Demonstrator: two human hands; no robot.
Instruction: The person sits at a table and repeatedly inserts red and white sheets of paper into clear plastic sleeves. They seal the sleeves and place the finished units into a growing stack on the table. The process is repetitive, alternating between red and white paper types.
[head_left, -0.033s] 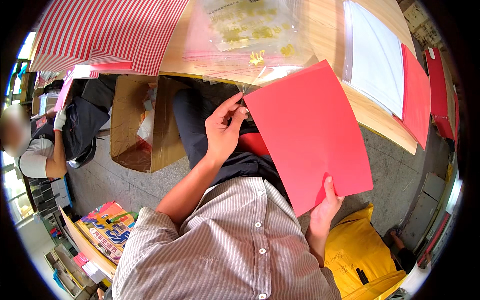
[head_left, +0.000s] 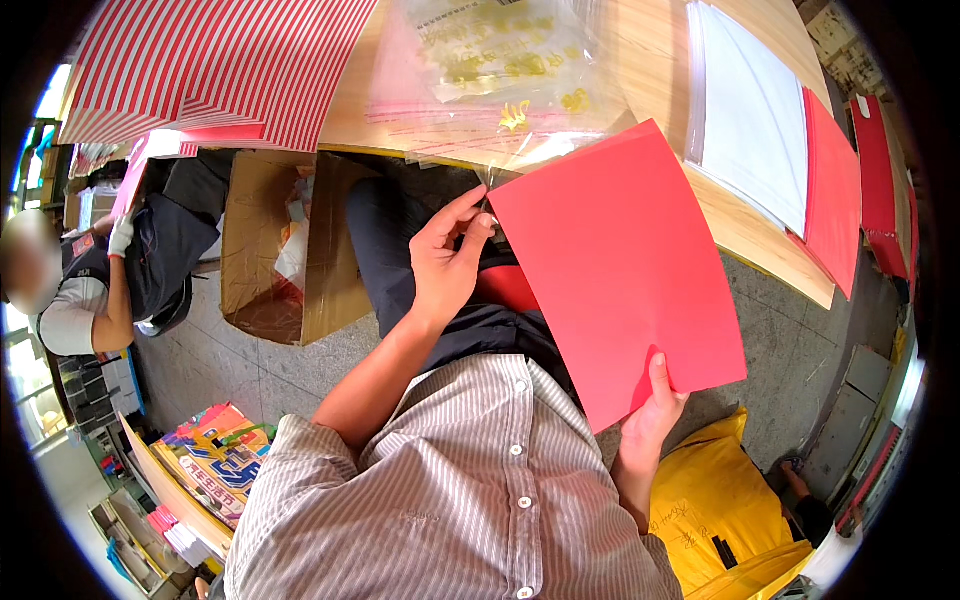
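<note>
A large red card sheet (head_left: 620, 270) is tilted in front of me. My right hand (head_left: 652, 415) grips its lower edge, thumb on top and fingers hidden beneath. At the sheet's upper left corner, my left hand (head_left: 450, 250) has thumb and forefinger curled together around the edge of a clear plastic bag (head_left: 490, 176); the exact grip is hard to see. That bag hangs over the table edge from a pile of clear plastic bags (head_left: 530, 110) with yellow marker strokes.
The wooden table (head_left: 650, 60) carries red-and-white striped stacks (head_left: 230, 70), white sheets (head_left: 750, 100) and red sheets (head_left: 832, 190). Below stands an open cardboard box (head_left: 265, 250) with scraps. A yellow sack (head_left: 730, 510) lies at lower right. A gloved co-worker (head_left: 85, 310) is at left.
My hands and the red card sheet stay still. At far left, the co-worker's gloved hand and pink sheet have shifted slightly.
</note>
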